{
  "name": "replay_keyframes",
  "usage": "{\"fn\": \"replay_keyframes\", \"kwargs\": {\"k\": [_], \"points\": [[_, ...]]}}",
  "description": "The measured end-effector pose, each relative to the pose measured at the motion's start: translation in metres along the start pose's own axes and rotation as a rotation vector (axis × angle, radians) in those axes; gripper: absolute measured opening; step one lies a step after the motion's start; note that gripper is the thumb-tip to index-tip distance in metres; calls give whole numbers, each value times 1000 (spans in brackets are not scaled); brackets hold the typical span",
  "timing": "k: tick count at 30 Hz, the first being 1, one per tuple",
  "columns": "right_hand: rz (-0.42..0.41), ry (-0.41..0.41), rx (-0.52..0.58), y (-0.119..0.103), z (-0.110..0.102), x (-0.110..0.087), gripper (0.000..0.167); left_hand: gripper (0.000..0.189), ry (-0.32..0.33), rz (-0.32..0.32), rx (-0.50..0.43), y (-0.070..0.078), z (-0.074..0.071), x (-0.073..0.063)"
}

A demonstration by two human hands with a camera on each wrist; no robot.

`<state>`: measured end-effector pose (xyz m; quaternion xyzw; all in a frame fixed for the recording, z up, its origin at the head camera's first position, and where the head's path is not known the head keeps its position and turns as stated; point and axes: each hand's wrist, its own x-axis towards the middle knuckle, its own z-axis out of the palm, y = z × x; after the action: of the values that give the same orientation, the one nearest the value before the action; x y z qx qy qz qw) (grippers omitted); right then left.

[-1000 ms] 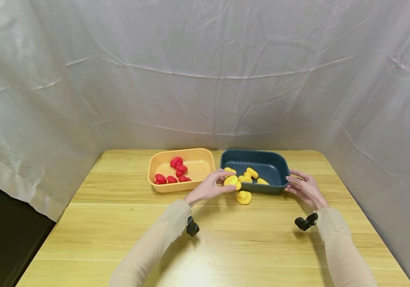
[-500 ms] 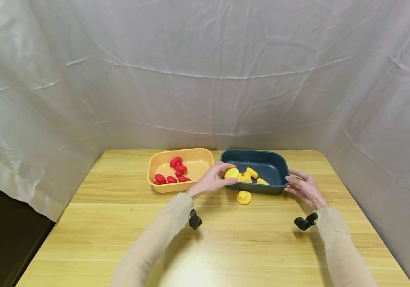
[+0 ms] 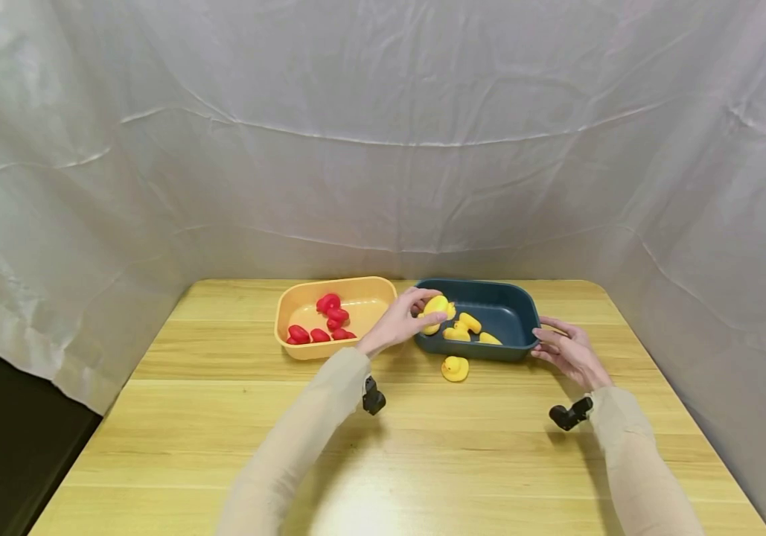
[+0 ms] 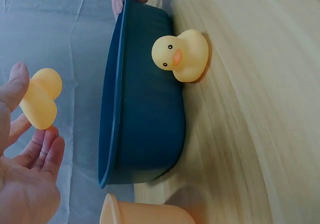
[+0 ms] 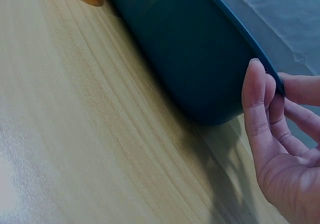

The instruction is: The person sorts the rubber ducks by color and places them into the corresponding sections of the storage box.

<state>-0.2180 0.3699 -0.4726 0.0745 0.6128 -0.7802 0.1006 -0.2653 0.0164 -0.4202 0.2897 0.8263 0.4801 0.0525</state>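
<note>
Over the left end of a dark blue bin (image 3: pixel 470 352), my left hand (image 3: pixel 392 325) pinches a yellow rubber duck (image 4: pixel 46 91) between thumb and fingers. The left wrist view has this duck raised above the bin's rim. My right hand (image 3: pixel 572 353) grips the bin's right front corner, its thumb (image 5: pixel 255 86) against the outer wall and a finger over the rim. Several more yellow ducks (image 3: pixel 470 323) lie inside the bin. Another yellow duck (image 4: pixel 192 54) sits upright on the table, just in front of the bin's front wall.
An orange-yellow bin (image 3: pixel 312 351) with several red ducks (image 3: pixel 338 316) stands left of the blue one. Both bins stand near the back of the wooden table (image 3: pixel 463 454). Grey cloth (image 3: pixel 396 149) hangs behind and at the sides.
The left hand has moved up and away from me, carrying its duck from the blue bin's front edge to over its left end. The right hand has stayed on the corner.
</note>
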Motion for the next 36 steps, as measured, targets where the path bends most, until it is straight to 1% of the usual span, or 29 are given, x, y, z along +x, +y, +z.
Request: {"fn": "replay_keyframes", "kwargs": {"k": [4,10,17,26,36], "points": [[-6,-3,8,0,1,0,64,50,35,-14,0,0,1,4],[-15,-6,13,0,1,-1,64,51,78,-38,-30,-4,4,10],[-12,0,5,0,1,-1,67,54,141,-91,-61,-6,9,16],[-11,0,8,2,1,-1,67,54,173,-125,-102,-5,14,25],[-12,4,13,1,1,0,65,54,205,-162,-93,-6,20,34]]}}
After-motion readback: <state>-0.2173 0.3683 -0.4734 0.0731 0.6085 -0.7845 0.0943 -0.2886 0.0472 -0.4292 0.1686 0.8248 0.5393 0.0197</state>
